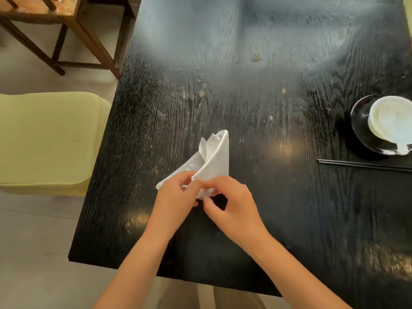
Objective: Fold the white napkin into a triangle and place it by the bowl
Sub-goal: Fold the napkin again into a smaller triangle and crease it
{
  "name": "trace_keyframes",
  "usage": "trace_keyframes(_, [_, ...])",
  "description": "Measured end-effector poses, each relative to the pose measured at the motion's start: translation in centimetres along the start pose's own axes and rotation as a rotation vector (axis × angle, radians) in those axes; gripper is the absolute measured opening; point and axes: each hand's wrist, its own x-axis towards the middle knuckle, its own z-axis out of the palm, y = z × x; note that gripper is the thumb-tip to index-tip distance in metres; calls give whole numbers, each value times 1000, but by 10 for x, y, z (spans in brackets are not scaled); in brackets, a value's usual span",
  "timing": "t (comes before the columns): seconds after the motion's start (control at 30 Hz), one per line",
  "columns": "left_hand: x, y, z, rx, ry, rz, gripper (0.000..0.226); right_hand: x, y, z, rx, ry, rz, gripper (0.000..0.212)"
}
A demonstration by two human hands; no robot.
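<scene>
Your left hand (pixel 176 192) and right hand (pixel 231 201) both pinch the near corner of the white napkin (pixel 214 159), fingers closed on the cloth, likely to line up its edges. It lies half-folded mid-desk (pixel 256 97), well apart from the bowl (pixel 392 121) at far right, chopsticks (pixel 363 165) just nearer.

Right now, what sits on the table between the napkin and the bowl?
In the head view, only bare dark table lies between the white napkin and the bowl. The black chopsticks lie nearer the person than the bowl.

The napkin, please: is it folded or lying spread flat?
Partly folded: the napkin is doubled over, one flap raised, pinched by both hands.
</scene>
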Motion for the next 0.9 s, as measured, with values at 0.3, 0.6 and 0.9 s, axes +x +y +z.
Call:
trace_keyframes(0.3, [0,-12,-24,255,-3,111,34,117,-1,-23,-937,-649,-437,66])
trace_keyframes(0.6, [7,-26,-36,272,112,209,28,157,10,-51,-987,-766,-384,29])
trace_keyframes(0.9, [37,-52,-45,133,340,159,20,122,45,-54,-539,-514,-188,18])
